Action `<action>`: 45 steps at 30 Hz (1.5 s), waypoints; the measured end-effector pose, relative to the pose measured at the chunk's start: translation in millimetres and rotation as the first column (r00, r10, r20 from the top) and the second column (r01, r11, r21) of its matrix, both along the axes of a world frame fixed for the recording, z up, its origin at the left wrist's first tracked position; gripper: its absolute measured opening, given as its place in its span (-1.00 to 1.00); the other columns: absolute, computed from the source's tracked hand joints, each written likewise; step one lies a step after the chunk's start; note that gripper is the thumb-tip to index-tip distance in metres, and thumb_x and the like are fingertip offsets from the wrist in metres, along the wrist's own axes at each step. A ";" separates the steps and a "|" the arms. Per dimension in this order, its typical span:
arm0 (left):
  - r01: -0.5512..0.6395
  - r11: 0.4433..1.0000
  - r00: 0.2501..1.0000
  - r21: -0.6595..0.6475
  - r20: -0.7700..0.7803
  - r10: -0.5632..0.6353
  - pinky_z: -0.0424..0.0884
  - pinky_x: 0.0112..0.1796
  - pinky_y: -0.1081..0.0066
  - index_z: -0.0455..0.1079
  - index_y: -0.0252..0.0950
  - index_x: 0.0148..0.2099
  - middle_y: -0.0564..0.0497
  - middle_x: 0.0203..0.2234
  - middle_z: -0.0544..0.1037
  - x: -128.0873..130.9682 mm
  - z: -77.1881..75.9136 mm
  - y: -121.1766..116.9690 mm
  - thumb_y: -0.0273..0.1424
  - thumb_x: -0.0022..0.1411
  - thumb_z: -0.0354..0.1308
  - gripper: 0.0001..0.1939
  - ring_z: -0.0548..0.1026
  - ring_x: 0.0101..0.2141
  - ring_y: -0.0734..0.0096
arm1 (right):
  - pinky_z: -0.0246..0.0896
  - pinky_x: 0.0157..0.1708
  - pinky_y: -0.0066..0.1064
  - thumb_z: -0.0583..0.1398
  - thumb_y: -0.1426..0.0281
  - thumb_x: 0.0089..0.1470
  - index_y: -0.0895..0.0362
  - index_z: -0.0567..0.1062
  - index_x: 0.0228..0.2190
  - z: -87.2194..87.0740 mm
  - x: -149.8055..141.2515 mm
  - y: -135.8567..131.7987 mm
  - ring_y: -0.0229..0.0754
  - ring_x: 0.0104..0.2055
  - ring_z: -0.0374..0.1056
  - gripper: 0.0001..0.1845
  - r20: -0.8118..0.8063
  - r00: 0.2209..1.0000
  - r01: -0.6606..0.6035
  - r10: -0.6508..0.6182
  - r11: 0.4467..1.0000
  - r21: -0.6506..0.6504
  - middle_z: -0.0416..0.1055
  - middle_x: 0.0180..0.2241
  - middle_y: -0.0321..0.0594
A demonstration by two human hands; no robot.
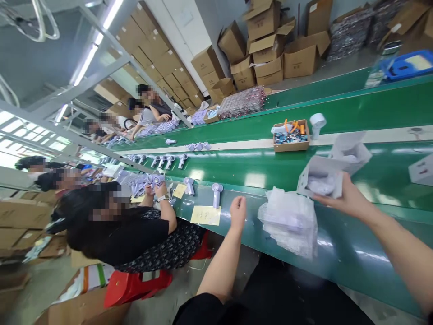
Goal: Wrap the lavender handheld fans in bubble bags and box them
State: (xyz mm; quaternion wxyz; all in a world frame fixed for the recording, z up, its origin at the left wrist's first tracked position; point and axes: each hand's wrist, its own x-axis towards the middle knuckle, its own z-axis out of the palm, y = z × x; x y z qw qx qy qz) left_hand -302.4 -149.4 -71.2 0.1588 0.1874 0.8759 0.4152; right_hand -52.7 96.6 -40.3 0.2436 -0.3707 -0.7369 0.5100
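Observation:
My right hand grips an open white carton from its side, above the near edge of the belt. Inside the carton lies a pale bundle, seemingly wrapped in clear plastic. Close behind it stands a second open white carton with something pale in it. My left hand is closed in a loose fist over the bench, and I see nothing in it. Left of that hand, a pale handheld fan rests by a yellow paper with writing. Between my hands lies a stack of translucent plastic bags.
On the white strip stand a small brown box of mixed parts and a white fan-like item. A co-worker sits at left, handling a fan. More fans lie along the green belt. Another white carton is at right.

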 end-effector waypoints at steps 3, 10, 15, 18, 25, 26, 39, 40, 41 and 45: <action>-0.261 0.956 0.965 -0.133 0.004 0.263 0.22 -0.03 0.18 0.31 -0.40 -0.11 -0.25 -0.14 0.42 -84.7 -25.4 -30.2 -0.38 0.15 0.08 -0.74 0.32 0.01 0.04 | 0.09 0.08 0.02 0.42 0.25 -0.43 0.05 0.15 -0.01 -23.4 -88.0 33.0 0.27 0.06 0.19 -0.07 0.057 0.997 -0.050 0.047 0.996 0.068 0.22 0.04 0.02; -0.272 0.938 0.927 -0.213 0.203 0.315 0.24 -0.16 0.21 0.24 -0.31 -0.40 -0.14 -0.43 0.42 -156.9 -71.4 -71.8 -0.40 -0.10 0.29 -0.73 0.34 -0.05 -0.08 | 0.10 0.11 -0.05 0.38 0.41 -0.52 0.13 0.04 0.05 -75.2 -188.9 58.2 0.14 0.13 0.17 0.06 0.085 0.996 0.029 -0.021 0.995 -0.095 0.24 0.07 0.03; -0.182 0.980 0.855 -0.076 0.481 0.195 0.30 -0.46 0.42 0.26 -0.33 -0.39 -0.02 -0.57 0.38 -130.2 -81.1 -61.6 -0.09 0.08 0.13 -0.63 0.44 -0.47 0.35 | 0.15 0.06 0.02 0.42 0.42 -0.54 0.12 0.13 0.03 -71.5 -176.7 42.7 0.15 0.06 0.26 0.04 0.232 0.961 0.161 -0.152 0.987 -0.019 0.30 0.03 0.03; -0.134 0.976 0.712 0.172 0.702 -0.026 0.26 -0.54 0.49 0.27 -0.35 -0.32 0.03 -0.55 0.38 -78.0 -69.1 -49.0 0.03 0.05 0.12 -0.51 0.37 -0.58 0.50 | 0.30 -0.08 -0.02 0.39 0.22 -0.31 0.13 0.33 -0.17 -58.6 -157.6 -12.4 0.08 -0.11 0.39 -0.37 0.239 0.949 0.260 -0.208 0.942 -0.213 0.43 -0.14 0.02; 0.714 0.597 0.551 0.365 0.233 -0.801 0.36 -0.15 0.20 0.34 -0.33 -0.09 -0.10 -0.27 0.44 25.7 -50.2 -11.1 0.09 0.00 0.16 -0.38 0.40 -0.20 0.20 | 0.45 -0.31 -0.25 0.35 0.18 -0.16 0.11 0.45 -0.30 -40.8 -108.9 -130.2 -0.10 -0.35 0.46 -0.61 -0.123 0.949 0.057 -0.290 0.541 -0.839 0.52 -0.36 -0.16; 0.820 0.525 0.525 0.228 0.066 -0.848 0.29 -0.05 0.12 0.31 -0.31 -0.01 -0.14 -0.16 0.41 29.9 -54.7 -2.8 0.07 -0.04 0.21 -0.32 0.34 -0.09 0.12 | 0.46 -0.34 -0.30 0.36 0.22 -0.17 0.11 0.46 -0.31 -39.4 -98.3 -127.2 -0.13 -0.38 0.46 -0.63 -0.101 0.921 0.132 -0.376 0.547 -0.827 0.52 -0.37 -0.18; 0.904 0.378 0.325 -0.201 -0.251 -0.912 0.24 -0.08 0.14 0.21 -0.31 0.08 -0.14 -0.17 0.30 -26.7 -99.9 -11.9 -0.38 0.16 0.05 -0.58 0.24 -0.10 0.17 | 0.45 -0.22 -0.27 0.36 0.30 -0.13 0.11 0.44 -0.28 -94.3 -43.0 -103.1 -0.12 -0.24 0.47 -0.65 -0.029 0.888 0.233 -0.459 0.503 -0.832 0.53 -0.35 -0.20; 0.898 0.386 0.334 -0.209 -0.245 -0.910 0.24 -0.07 0.13 0.21 -0.30 0.08 -0.15 -0.16 0.30 -39.0 -102.4 -17.0 -0.38 0.17 0.04 -0.60 0.25 -0.10 0.17 | 0.45 -0.26 -0.31 0.38 0.32 -0.16 0.10 0.43 -0.25 -99.2 -46.9 -106.6 -0.15 -0.29 0.47 -0.61 -0.034 0.887 0.243 -0.460 0.528 -0.814 0.53 -0.35 -0.22; 0.895 0.384 0.335 -0.226 -0.228 -0.914 0.23 -0.07 0.13 0.22 -0.29 0.07 -0.14 -0.16 0.31 -50.1 -105.0 -20.6 -0.38 0.18 0.04 -0.61 0.25 -0.09 0.16 | 0.45 -0.30 -0.34 0.39 0.34 -0.18 0.09 0.41 -0.23 -102.4 -50.1 -109.3 -0.18 -0.33 0.47 -0.57 -0.040 0.887 0.246 -0.460 0.544 -0.802 0.52 -0.35 -0.25; 0.872 0.378 0.358 -0.312 -0.122 -0.926 0.22 -0.03 0.16 0.22 -0.29 0.05 -0.13 -0.15 0.32 -74.8 -107.5 -23.1 -0.41 0.16 0.07 -0.61 0.26 -0.07 0.18 | 0.45 -0.27 -0.27 0.39 0.33 -0.19 0.05 0.41 -0.23 -98.7 -48.2 -110.5 -0.13 -0.29 0.47 -0.57 -0.087 0.852 0.238 -0.516 0.530 -0.814 0.51 -0.34 -0.27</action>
